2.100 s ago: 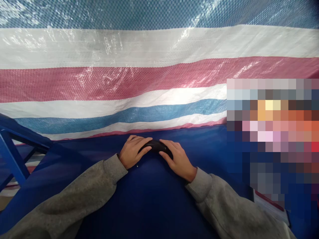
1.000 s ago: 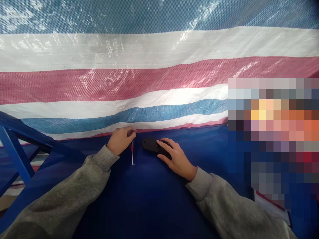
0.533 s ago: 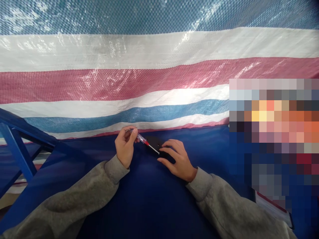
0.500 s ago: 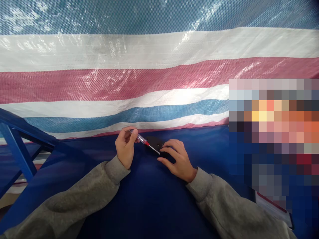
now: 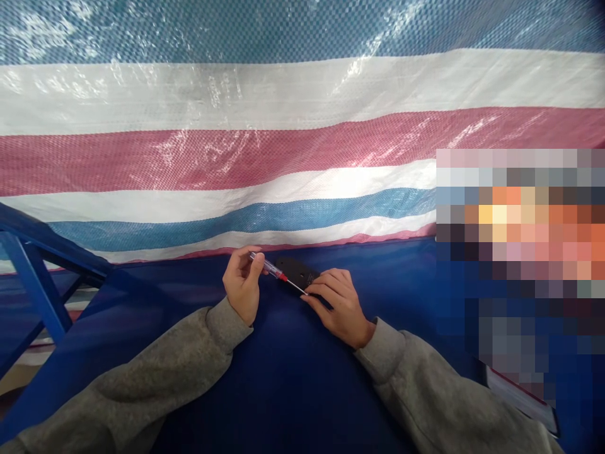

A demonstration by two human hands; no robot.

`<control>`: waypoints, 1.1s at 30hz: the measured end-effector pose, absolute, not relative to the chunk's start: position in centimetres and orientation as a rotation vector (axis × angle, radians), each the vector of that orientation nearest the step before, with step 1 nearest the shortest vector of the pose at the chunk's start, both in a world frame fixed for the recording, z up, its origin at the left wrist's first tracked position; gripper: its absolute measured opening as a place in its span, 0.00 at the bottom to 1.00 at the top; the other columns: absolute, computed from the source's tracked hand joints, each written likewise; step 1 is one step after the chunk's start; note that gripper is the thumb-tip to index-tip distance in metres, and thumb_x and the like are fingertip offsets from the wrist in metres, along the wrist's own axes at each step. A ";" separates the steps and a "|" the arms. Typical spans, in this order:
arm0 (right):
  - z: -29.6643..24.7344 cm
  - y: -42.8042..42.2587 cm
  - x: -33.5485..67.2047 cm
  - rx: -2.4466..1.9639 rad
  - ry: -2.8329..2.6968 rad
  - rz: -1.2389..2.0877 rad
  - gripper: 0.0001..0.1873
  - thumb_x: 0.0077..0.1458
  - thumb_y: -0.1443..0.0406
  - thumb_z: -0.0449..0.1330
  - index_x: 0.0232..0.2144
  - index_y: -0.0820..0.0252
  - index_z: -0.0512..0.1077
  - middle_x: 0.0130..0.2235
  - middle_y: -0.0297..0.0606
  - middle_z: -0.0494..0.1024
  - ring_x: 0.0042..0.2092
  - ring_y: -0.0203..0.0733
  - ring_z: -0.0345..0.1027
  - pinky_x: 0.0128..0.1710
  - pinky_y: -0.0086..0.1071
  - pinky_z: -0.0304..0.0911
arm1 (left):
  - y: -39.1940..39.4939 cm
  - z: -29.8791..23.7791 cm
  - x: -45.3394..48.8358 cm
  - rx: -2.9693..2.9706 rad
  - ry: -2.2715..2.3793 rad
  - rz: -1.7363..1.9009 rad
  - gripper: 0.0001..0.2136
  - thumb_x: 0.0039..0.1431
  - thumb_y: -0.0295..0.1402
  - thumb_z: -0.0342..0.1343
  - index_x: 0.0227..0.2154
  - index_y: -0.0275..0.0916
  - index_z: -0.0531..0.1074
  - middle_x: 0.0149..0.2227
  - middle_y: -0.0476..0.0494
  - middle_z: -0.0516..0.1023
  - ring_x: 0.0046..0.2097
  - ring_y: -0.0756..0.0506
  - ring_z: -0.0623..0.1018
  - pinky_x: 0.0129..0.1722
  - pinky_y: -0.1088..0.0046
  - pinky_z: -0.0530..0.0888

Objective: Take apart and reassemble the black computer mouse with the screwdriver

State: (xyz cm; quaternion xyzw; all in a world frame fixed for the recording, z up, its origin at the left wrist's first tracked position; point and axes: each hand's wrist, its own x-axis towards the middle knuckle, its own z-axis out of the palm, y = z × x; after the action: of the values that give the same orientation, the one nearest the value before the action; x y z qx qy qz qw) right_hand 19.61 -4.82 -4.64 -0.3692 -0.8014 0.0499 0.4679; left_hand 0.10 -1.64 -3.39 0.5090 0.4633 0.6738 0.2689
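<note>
My left hand (image 5: 242, 284) pinches a slim screwdriver (image 5: 273, 271) with a clear handle, red collar and thin steel shaft. The shaft slants down and right across a black plastic computer mouse (image 5: 297, 271), which lies with its flat underside up. The screwdriver's tip sits near the mouse's lower right edge, just by my right fingers. My right hand (image 5: 341, 309) curls over the mouse's right end and hides that end. Grey sweatshirt sleeves cover both forearms.
Both hands work above a dark blue covered table (image 5: 283, 391), backed by a striped woven tarp (image 5: 236, 164). A blue metal frame (image 5: 33, 271) stands at the left. A pixelated patch (image 5: 520, 271) hides the right side, with a white paper edge (image 5: 520, 397) below it.
The mouse has been turned underside up, and my left hand has left it to take up the screwdriver. The screwdriver now slants across the mouse. Both hands have shifted slightly right.
</note>
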 end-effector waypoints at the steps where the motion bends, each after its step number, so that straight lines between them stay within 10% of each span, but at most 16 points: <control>1: -4.6 -4.8 19.6 -0.896 -1.957 0.117 0.03 0.60 0.66 0.62 0.33 0.57 0.75 0.32 0.37 0.78 0.38 0.41 0.69 0.41 0.40 0.60 | -1.6 -3.3 0.1 1.366 1.245 1.824 0.12 0.57 0.41 0.60 0.36 0.37 0.72 0.26 0.50 0.73 0.25 0.53 0.73 0.27 0.77 0.73; 33: -4.9 -4.8 19.5 -0.915 -1.939 0.087 0.06 0.60 0.67 0.61 0.30 0.57 0.75 0.29 0.34 0.77 0.33 0.38 0.69 0.39 0.39 0.59 | -1.9 -3.2 0.3 1.392 1.250 1.847 0.11 0.57 0.40 0.61 0.35 0.37 0.72 0.27 0.50 0.74 0.25 0.53 0.74 0.27 0.77 0.74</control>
State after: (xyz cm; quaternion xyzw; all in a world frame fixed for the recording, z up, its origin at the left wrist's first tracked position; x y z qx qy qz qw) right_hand 19.55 -4.76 -4.86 -0.3745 -0.7939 0.0356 0.4777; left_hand 0.30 -1.90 -3.21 0.5121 0.4600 0.6797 0.2535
